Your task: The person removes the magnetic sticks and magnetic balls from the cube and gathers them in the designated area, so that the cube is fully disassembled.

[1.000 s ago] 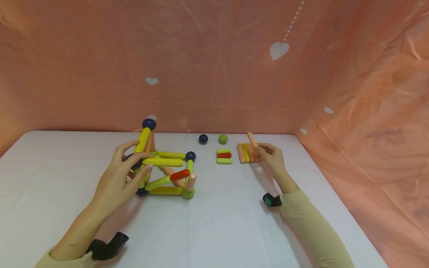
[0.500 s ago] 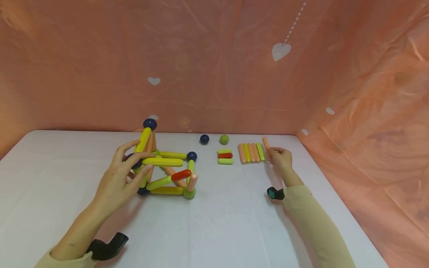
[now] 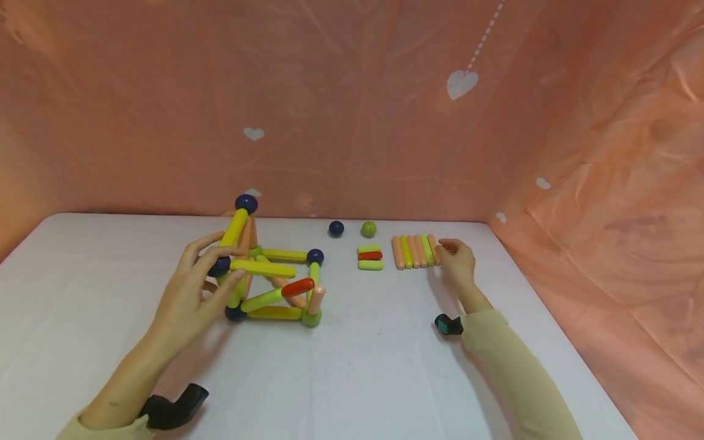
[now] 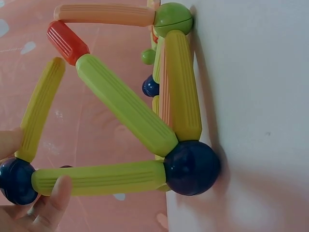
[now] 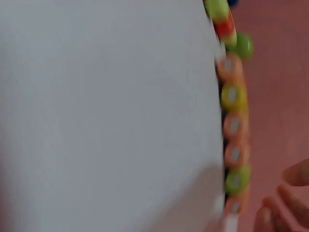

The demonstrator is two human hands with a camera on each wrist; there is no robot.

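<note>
Yellow, lime and peach, a ball-and-rod frame (image 3: 264, 300) rests on the white bench (image 3: 352, 379), spreading mostly to the right of the fingers of a left hand (image 3: 192, 281), which pinch its navy corner ball (image 4: 18, 181); one fingertip touches the yellow rod (image 4: 42, 108) jutting from it, whose far end appears to meet nothing. Well across to their right, a right hand (image 3: 458, 261) hovers beside a row of loose rods (image 3: 416, 252), its fingers parted with nothing visible between them; the outermost peach rod (image 3: 433, 247) lies immediately left of the fingertips, though whether they touch is unclear. Good handling here likely means a light, level hold on the corner ball, since a sideways tug could part the joints, while the right fingers do best to clear the row's end without skewing it.
</note>
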